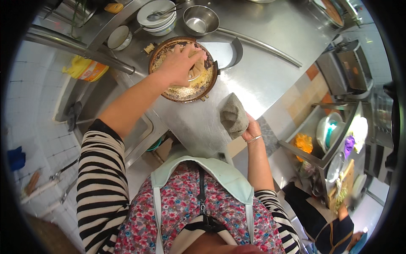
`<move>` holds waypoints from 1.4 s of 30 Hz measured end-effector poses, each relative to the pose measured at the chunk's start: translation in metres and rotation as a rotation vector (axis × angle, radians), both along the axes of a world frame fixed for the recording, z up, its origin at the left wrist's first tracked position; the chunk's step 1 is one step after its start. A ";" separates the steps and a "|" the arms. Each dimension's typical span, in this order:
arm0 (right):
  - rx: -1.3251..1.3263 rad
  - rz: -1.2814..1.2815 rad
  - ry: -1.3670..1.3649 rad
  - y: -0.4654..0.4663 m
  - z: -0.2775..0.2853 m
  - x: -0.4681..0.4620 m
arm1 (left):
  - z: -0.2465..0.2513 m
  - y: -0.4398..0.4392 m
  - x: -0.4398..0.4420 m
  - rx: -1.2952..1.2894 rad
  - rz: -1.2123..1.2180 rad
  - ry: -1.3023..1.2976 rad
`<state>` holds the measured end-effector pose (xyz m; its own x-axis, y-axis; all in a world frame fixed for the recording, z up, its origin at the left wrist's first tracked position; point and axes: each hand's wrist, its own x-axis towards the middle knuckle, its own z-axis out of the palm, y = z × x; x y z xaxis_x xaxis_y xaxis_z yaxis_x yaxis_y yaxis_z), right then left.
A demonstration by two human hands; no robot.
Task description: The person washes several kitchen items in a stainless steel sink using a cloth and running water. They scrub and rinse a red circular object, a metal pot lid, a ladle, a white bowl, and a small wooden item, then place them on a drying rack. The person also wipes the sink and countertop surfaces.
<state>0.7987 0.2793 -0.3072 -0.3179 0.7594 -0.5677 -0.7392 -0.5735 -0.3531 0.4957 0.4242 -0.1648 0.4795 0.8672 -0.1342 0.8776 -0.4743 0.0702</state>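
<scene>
My left hand (pixel 178 66) reaches down, fingers spread, over a round worn pan-like piece (pixel 177 94) with a brown rim and a scorched, stained surface. Under the palm shows a light brown fitting (pixel 198 68); whether my fingers grip it, I cannot tell. My right hand (pixel 252 128) grasps a folded grey cloth (pixel 234 116) above the front part of the steel table (pixel 196 123). A curved sheet-metal piece (pixel 219 52) lies against the right side of the round piece.
Behind stand a steel pot (pixel 201 21), stacked bowls with spoons (pixel 157 27) and a small bowl (pixel 120 38). A metal tube (pixel 263 46) lies across the table. Left are a sink (pixel 104 101) and yellow jug (pixel 85 68). Another person (pixel 330 228) works at a cart (pixel 320 158) lower right.
</scene>
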 end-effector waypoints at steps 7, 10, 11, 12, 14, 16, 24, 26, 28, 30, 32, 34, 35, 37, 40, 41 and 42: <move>-0.012 0.137 0.242 0.010 -0.012 0.035 | -0.002 -0.025 0.034 -0.029 0.195 -0.037; 0.102 0.122 0.295 0.029 0.006 0.064 | -0.009 -0.039 0.048 0.061 0.241 -0.058; 0.154 0.109 0.235 0.036 0.016 0.071 | -0.010 -0.044 0.053 0.067 0.269 -0.052; 0.211 0.095 0.170 0.045 0.028 0.078 | -0.012 -0.048 0.059 0.092 0.273 -0.071; 0.318 0.117 -0.030 0.062 0.040 0.085 | -0.013 -0.053 0.064 0.083 0.304 -0.095; 0.387 0.141 -0.226 0.071 0.059 0.075 | -0.008 -0.057 0.071 0.050 0.341 -0.117; 1.431 0.613 -1.609 0.145 0.064 -0.049 | -0.003 -0.056 0.073 0.045 0.353 -0.088; 1.634 0.821 -2.030 0.152 0.046 -0.068 | -0.002 -0.055 0.075 0.040 0.353 -0.073; 1.634 0.909 -2.115 0.146 0.047 -0.081 | -0.008 -0.059 0.071 0.103 0.365 -0.092; 1.706 0.864 -2.248 0.143 0.047 -0.085 | -0.013 -0.061 0.068 0.136 0.380 -0.113; 1.645 1.016 -2.246 0.132 0.048 -0.088 | -0.012 -0.062 0.067 0.139 0.402 -0.135; 1.643 1.008 -2.196 0.122 0.050 -0.087 | -0.008 -0.061 0.068 0.071 0.426 -0.129; 1.629 1.005 -2.157 0.113 0.049 -0.084 | -0.007 -0.061 0.068 0.036 0.436 -0.126; 1.595 0.986 -2.096 0.094 0.049 -0.078 | -0.001 -0.059 0.069 0.002 0.450 -0.128; 1.471 0.916 -1.588 0.065 0.055 -0.073 | -0.001 -0.059 0.070 -0.009 0.467 -0.143; 1.315 0.939 -1.333 0.062 0.063 -0.069 | -0.002 -0.060 0.070 -0.006 0.472 -0.152; 1.038 0.908 -1.105 0.061 0.063 -0.054 | 0.002 -0.059 0.072 -0.033 0.478 -0.189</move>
